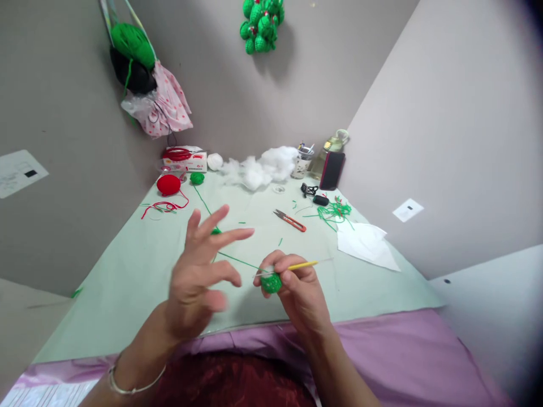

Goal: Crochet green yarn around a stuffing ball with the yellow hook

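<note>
My right hand (297,285) is closed around a small green crocheted piece (271,282) and a yellow-handled crochet hook (302,265) that points right. A green yarn strand (237,260) runs from the piece up across the table to a small green yarn ball (197,178). My left hand (199,271) is raised beside it with fingers spread apart; the strand passes by its fingers, slightly blurred.
On the pale green table (127,265): a red yarn ball (168,184), red-handled scissors (291,220), white stuffing (263,167), a cup of tools (303,161), a phone (331,169), green yarn scraps (335,212), white paper (367,243). Green crocheted pieces (261,22) hang on the wall.
</note>
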The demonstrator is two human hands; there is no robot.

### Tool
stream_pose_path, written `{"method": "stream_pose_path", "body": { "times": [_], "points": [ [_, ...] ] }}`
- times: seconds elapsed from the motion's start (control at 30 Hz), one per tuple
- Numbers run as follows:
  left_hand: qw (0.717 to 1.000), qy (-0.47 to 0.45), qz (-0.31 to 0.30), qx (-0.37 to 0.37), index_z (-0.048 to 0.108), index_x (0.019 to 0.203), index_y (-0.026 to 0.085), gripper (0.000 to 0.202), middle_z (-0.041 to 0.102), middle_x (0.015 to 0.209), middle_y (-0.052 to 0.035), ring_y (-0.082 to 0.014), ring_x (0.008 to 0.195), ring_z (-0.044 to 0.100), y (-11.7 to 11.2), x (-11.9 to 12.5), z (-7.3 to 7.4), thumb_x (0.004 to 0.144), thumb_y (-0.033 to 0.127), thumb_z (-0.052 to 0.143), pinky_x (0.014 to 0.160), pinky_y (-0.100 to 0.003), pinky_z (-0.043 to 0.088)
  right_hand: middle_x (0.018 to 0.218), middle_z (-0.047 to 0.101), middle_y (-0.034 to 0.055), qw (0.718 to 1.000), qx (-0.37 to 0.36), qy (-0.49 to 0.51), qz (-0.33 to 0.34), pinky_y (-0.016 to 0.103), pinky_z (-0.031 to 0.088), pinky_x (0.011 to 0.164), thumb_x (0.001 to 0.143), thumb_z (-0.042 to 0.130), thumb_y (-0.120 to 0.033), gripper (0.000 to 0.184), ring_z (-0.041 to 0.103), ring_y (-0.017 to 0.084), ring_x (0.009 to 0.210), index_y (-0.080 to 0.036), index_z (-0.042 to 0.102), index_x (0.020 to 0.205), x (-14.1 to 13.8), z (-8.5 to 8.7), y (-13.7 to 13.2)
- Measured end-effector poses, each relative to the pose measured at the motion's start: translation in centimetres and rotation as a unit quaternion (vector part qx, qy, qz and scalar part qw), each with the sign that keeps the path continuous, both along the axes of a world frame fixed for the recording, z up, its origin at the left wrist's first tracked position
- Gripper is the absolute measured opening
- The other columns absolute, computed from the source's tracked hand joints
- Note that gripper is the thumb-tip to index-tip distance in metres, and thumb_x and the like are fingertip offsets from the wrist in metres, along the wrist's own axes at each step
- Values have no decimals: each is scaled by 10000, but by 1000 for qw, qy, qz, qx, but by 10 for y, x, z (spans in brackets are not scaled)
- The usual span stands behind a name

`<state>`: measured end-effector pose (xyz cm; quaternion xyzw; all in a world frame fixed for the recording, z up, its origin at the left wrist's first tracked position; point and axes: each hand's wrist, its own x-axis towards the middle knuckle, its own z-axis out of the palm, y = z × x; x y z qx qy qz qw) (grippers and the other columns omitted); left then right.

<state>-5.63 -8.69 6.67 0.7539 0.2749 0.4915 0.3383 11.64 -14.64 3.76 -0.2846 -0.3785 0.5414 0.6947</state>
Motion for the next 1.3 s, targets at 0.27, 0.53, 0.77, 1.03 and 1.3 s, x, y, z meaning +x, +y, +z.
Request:
{"method": "stream_pose_path", "body": {
  "times": [0.27, 0.53, 0.77, 1.03, 1.3],
  "points": [
    [993, 47, 53, 99, 507, 1507, 363, 704, 649, 1228, -79, -263, 1124, 614, -13, 11, -37, 863, 317, 787, 975, -403, 518, 921, 750, 37, 987, 67, -92, -117, 354, 595, 807, 876, 782, -309, 49, 723, 193, 884, -270, 808, 891, -10, -10, 4],
    [999, -26, 34, -25, 547, 1474, 340, 675, 715, 1076, -17, -177, 870, 657, -17, 13, -42, 857, 188, 776, 901, -346, 554, 984, 726, 48, 975, 69, -150, -148, 371, 615, 829, 887, 762, -259, 90, 698, 203, 956, -299, 826, 935, -19, -14, 7],
    [993, -28, 0, -111, 479, 1514, 281, 719, 699, 1047, -22, -189, 993, 677, -16, 12, -40, 858, 246, 772, 1032, -366, 521, 988, 732, 57, 953, 101, -250, -139, 381, 593, 861, 931, 713, -278, 132, 688, 205, 976, -282, 812, 1018, -1, -9, 4],
    [926, -146, -117, -327, 571, 1462, 274, 787, 648, 967, -7, -178, 1005, 626, -16, 11, -31, 740, 225, 879, 1025, -326, 485, 958, 750, 31, 894, 188, -351, -206, 309, 572, 680, 933, 665, -104, 328, 699, 169, 833, -354, 797, 1099, 7, -6, -2],
    [840, -235, -207, -443, 661, 1383, 335, 765, 645, 923, 6, -157, 956, 615, -20, 15, -31, 674, 215, 922, 926, -266, 487, 998, 774, 26, 903, 206, -313, -211, 312, 565, 704, 931, 660, -73, 351, 701, 173, 886, -342, 789, 1117, 0, -3, 0]
  ]
}}
